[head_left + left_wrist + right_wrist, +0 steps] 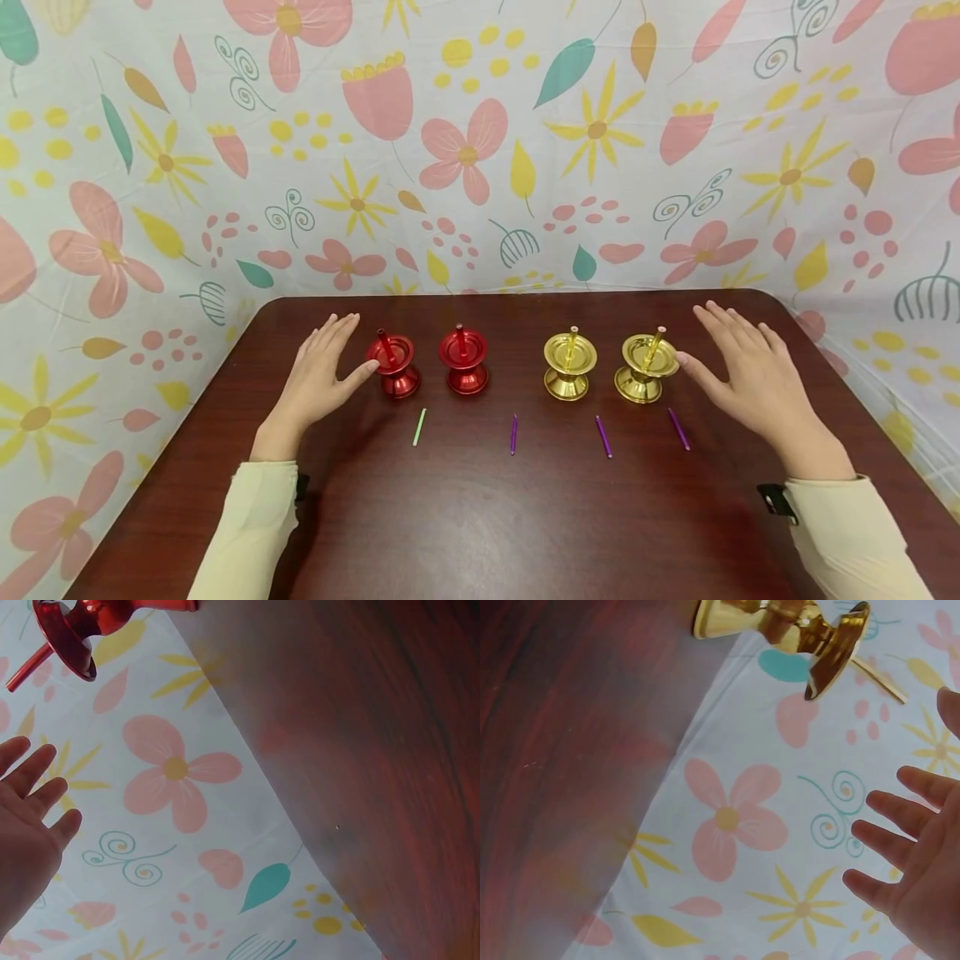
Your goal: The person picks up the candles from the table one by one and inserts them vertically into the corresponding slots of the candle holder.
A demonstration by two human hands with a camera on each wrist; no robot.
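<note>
My left hand (318, 375) is held with straight fingers beside the outer red candle holder (400, 382), its thumb tip overlapping the dish edge in the head view. A second red candle holder (468, 379) stands just right of it. Over on the other side, my right hand (753, 375) is spread beside the outer gold candle holder (639, 387), thumb tip close to its dish. Another gold candle holder (567, 385) stands to the left of that one. Each holder has a thin upright tube in its dish. Neither hand holds anything.
In front of the holders lie a green stick (419, 427), thin like a small candle, and three purple ones, among them a purple stick (513, 434) near the middle. Everything stands on a dark wooden table (480, 517). Behind it hangs a flower-printed cloth (480, 225).
</note>
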